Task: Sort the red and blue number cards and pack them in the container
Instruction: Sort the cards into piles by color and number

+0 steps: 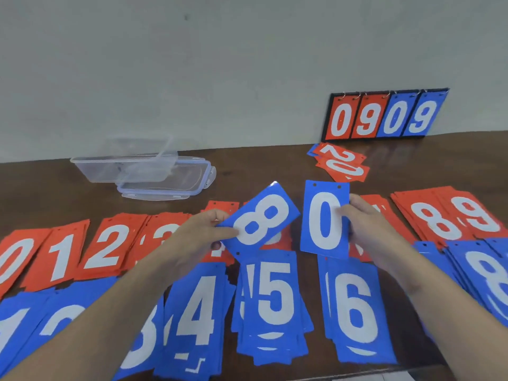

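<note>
My left hand (pixel 196 235) grips a blue 8 card (pixel 259 218), tilted, above the middle of the table. My right hand (pixel 368 224) holds a blue 0 card (pixel 324 218) upright beside it. Below them lie blue piles in a near row: 4 (pixel 196 317), 5 (pixel 275 303), 6 (pixel 354 306) and a blue 8 pile (pixel 489 273) at the right. Behind runs a row of red piles: 0 (pixel 13 259), 1 (pixel 59 254), 2 (pixel 108 246), then 8 (pixel 434 221) and 9 (pixel 478 213). The clear plastic container (pixel 123 163) stands at the back left.
The container's lid (pixel 176 182) lies partly under it. A flip scoreboard (pixel 384 116) showing 0909 leans on the wall at the back right. A small pile of red cards (pixel 341 163) lies in front of it. The table's near edge runs along the bottom right.
</note>
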Tool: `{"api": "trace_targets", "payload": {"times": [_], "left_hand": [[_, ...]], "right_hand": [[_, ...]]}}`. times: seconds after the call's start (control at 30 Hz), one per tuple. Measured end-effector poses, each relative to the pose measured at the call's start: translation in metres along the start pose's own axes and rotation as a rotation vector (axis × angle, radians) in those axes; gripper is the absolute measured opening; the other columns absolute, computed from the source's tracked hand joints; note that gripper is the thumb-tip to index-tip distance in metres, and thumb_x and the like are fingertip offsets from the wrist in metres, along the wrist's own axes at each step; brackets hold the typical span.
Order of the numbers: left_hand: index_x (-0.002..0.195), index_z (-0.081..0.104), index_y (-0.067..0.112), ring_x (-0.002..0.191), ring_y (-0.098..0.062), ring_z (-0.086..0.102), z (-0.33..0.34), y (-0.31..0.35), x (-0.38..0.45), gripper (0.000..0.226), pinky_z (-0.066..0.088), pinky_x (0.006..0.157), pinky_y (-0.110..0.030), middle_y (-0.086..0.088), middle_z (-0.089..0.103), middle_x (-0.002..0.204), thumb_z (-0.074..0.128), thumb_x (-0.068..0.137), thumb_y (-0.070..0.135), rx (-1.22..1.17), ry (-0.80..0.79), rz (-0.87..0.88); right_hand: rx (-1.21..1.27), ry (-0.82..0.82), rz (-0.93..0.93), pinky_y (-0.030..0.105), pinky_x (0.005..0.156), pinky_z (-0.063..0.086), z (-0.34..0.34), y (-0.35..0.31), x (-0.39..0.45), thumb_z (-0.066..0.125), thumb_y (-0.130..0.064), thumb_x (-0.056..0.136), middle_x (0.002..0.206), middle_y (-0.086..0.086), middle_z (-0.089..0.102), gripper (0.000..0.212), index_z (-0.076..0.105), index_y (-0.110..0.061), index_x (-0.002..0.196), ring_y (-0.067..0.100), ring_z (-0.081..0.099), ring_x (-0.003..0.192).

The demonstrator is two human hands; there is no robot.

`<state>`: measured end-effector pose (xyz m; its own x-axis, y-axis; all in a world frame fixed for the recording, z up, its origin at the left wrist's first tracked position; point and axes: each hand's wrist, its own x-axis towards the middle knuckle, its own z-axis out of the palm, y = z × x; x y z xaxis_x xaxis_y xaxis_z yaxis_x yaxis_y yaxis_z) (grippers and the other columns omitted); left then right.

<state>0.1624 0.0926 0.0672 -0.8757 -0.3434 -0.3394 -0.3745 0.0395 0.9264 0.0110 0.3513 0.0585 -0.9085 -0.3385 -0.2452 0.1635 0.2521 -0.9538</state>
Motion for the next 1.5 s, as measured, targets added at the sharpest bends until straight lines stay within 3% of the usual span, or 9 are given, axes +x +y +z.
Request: {"api": "trace_targets", "payload": {"times": [0.27, 0.4, 0.57, 0.73, 0.87, 1.0, 1.13, 1.37, 1.5], "left_hand": [[0.116, 0.069, 0.011, 0.101, -0.022, 0.073, 0.115, 0.040, 0.042, 0.022, 0.058, 0.082, -0.038, -0.010, 0.075, 0.111, 0.056, 0.099, 0.008, -0.222, -0.277, -0.019], [0.114, 0.068, 0.011, 0.102, -0.024, 0.072, 0.193, 0.060, 0.055, 0.025, 0.056, 0.094, -0.043, -0.010, 0.076, 0.108, 0.050, 0.099, 0.002, -0.092, -0.431, 0.029], [0.122, 0.061, 0.016, 0.075, -0.020, 0.070, 0.292, 0.071, 0.074, 0.032, 0.053, 0.068, -0.036, -0.007, 0.074, 0.095, 0.062, 0.093, 0.002, 0.063, -0.507, 0.160], [0.124, 0.059, 0.029, 0.111, -0.016, 0.063, 0.369, 0.067, 0.086, 0.036, 0.054, 0.078, -0.028, 0.000, 0.064, 0.120, 0.066, 0.093, 0.011, 0.274, -0.582, 0.291], [0.130, 0.057, 0.028, 0.110, -0.014, 0.053, 0.397, 0.060, 0.095, 0.042, 0.043, 0.072, -0.018, 0.000, 0.054, 0.118, 0.069, 0.092, 0.013, 0.523, -0.542, 0.498], [0.123, 0.063, 0.029, 0.119, -0.018, 0.048, 0.385, 0.057, 0.105, 0.038, 0.044, 0.097, -0.033, 0.006, 0.060, 0.119, 0.072, 0.088, 0.016, 0.713, -0.384, 0.665], [0.113, 0.066, 0.031, 0.113, -0.014, 0.050, 0.329, 0.058, 0.107, 0.031, 0.040, 0.102, -0.032, 0.015, 0.058, 0.110, 0.068, 0.089, 0.013, 0.648, -0.224, 0.670], [0.094, 0.057, 0.050, 0.113, -0.013, 0.056, 0.150, 0.028, 0.089, 0.039, 0.048, 0.100, -0.040, 0.019, 0.061, 0.110, 0.066, 0.091, 0.012, 0.560, 0.134, 0.552], [0.093, 0.058, 0.047, 0.101, -0.005, 0.060, 0.041, 0.001, 0.045, 0.038, 0.045, 0.090, -0.020, 0.016, 0.064, 0.106, 0.065, 0.092, 0.010, 0.511, 0.355, 0.464]], "right_hand": [[0.052, 0.316, -0.018, 0.042, 0.080, 0.058, -0.133, 0.030, -0.043, 0.049, -0.016, 0.099, 0.109, -0.002, 0.074, 0.027, 0.066, -0.029, 0.116, 0.019, 0.070, 0.091], [0.056, 0.485, 0.021, 0.032, 0.068, 0.051, -0.190, 0.047, -0.071, 0.050, -0.011, 0.098, 0.103, 0.008, 0.074, 0.026, 0.064, -0.027, 0.114, 0.021, 0.067, 0.080], [0.116, 0.648, 0.037, 0.032, 0.061, 0.046, -0.244, 0.068, -0.099, 0.053, -0.002, 0.093, 0.093, 0.006, 0.070, 0.034, 0.058, -0.022, 0.120, 0.027, 0.062, 0.081], [0.134, 0.692, 0.031, 0.029, 0.056, 0.045, -0.278, 0.079, -0.111, 0.053, 0.000, 0.093, 0.094, 0.003, 0.069, 0.050, 0.050, -0.033, 0.131, 0.018, 0.062, 0.070], [0.131, 0.656, 0.029, 0.041, 0.074, 0.048, -0.287, 0.082, -0.098, 0.056, -0.003, 0.094, 0.094, 0.005, 0.070, 0.061, 0.042, -0.042, 0.138, 0.024, 0.061, 0.079], [0.141, 0.521, 0.022, 0.051, 0.078, 0.051, -0.273, 0.069, -0.075, 0.060, 0.000, 0.094, 0.097, 0.009, 0.072, 0.053, 0.049, -0.039, 0.128, 0.035, 0.065, 0.086], [0.162, 0.335, -0.001, 0.062, 0.087, 0.053, -0.235, 0.049, -0.048, 0.061, 0.004, 0.093, 0.105, 0.020, 0.071, 0.048, 0.049, -0.031, 0.124, 0.034, 0.069, 0.092], [0.116, -0.033, -0.051, 0.041, 0.065, 0.060, -0.117, 0.008, 0.005, 0.064, 0.007, 0.091, 0.095, 0.014, 0.075, 0.039, 0.046, -0.017, 0.117, 0.025, 0.073, 0.073], [0.062, -0.246, -0.078, 0.037, 0.059, 0.060, -0.022, -0.015, 0.023, 0.062, 0.008, 0.092, 0.091, 0.014, 0.071, 0.034, 0.043, -0.015, 0.109, 0.022, 0.071, 0.066]]}}
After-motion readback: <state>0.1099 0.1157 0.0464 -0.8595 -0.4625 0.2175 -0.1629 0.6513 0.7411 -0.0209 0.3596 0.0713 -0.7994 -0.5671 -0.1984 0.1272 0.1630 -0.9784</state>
